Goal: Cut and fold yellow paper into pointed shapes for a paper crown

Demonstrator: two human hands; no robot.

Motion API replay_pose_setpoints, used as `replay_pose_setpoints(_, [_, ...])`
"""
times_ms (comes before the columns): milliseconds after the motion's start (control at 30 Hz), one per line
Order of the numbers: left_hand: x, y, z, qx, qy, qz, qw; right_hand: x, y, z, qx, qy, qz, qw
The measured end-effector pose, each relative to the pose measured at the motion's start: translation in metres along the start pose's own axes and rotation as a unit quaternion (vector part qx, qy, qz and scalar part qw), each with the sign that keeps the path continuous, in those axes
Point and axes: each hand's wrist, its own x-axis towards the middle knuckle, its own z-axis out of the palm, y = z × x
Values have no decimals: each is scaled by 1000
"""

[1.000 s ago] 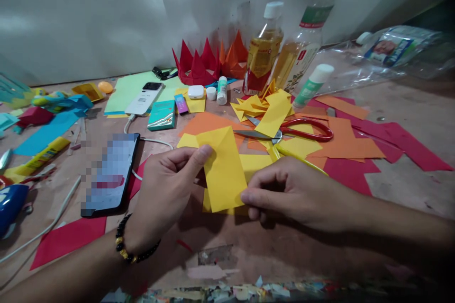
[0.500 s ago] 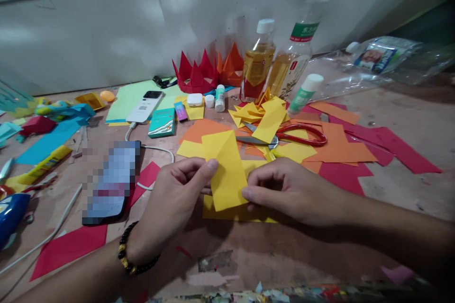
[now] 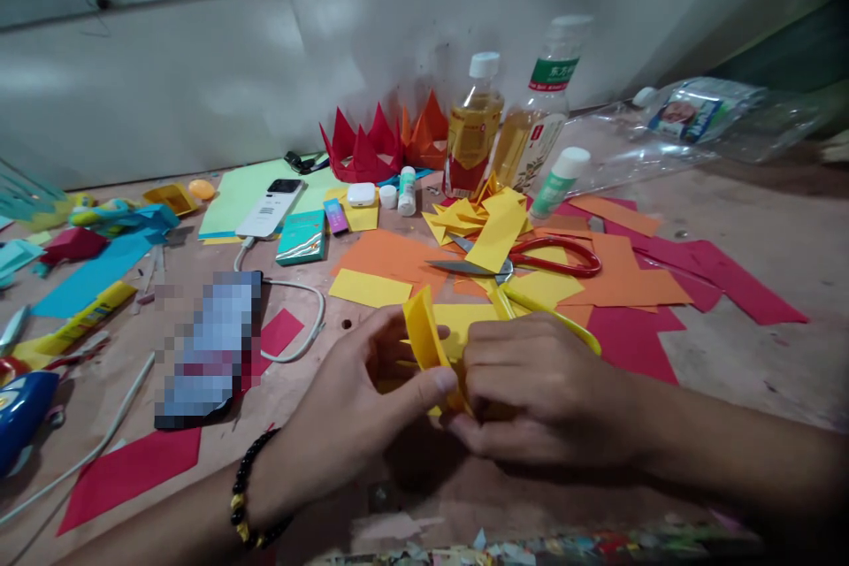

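Note:
A yellow piece of paper is bent and tilted between my two hands above the table. My left hand pinches it with the thumb across its lower edge. My right hand grips its right lower part, fingers curled, hiding much of the sheet. Beneath and behind lies more yellow paper on the table. Red-handled scissors rest open-bladed just beyond my right hand, with a yellow strip over them. A yellow-green handle shows behind my right knuckles.
Two bottles and a glue stick stand at the back, beside red and orange paper crowns. Orange and red sheets spread to the right. A phone, white cable and blue stapler-like object lie left.
The yellow paper, flat and facing me before, has turned edge-on and bent. Both hands have come closer together and lower, and the yellow-green handle has come into view.

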Motion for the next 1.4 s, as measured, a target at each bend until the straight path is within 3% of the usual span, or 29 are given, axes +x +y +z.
replay_pose_setpoints(100, [0,0,-3,-47,40,3,998,4,-4,-2,65,21,54,996])
replay_pose_setpoints(200, [0,-5,-10,-104,93,-15,990,6,-5,-3,111,89,183,973])
replay_pose_setpoints(300, [2,-6,-14,-58,107,-8,993,4,-1,-1,146,134,252,947])
replay_pose_setpoints(367, [3,-4,-15,-32,109,8,993,0,3,0,131,127,217,959])
replay_pose_setpoints(467, [4,0,-17,-14,114,7,993,-4,10,0,55,71,110,990])
replay_pose_setpoints(567, [2,2,-17,-24,93,-19,995,-5,18,-4,16,35,50,998])
replay_pose_setpoints(700, [0,4,-14,-109,44,-57,991,-6,28,-5,57,32,56,996])
replay_pose_setpoints(833, [-1,3,-11,-178,11,-80,981,-5,29,-6,157,86,96,979])
replay_pose_setpoints(933, [-3,2,-12,-156,-6,-79,985,3,23,-10,219,125,164,954])
replay_pose_setpoints(1033, [-5,4,-12,-104,-17,-79,991,10,17,-13,291,123,212,925])
replay_pose_setpoints(1233, [-3,8,-10,-139,-26,-109,984,2,17,-11,260,74,131,954])
replay_pose_setpoints(1400, [-1,4,-12,-133,-7,-113,985,-4,19,-9,244,48,130,960])
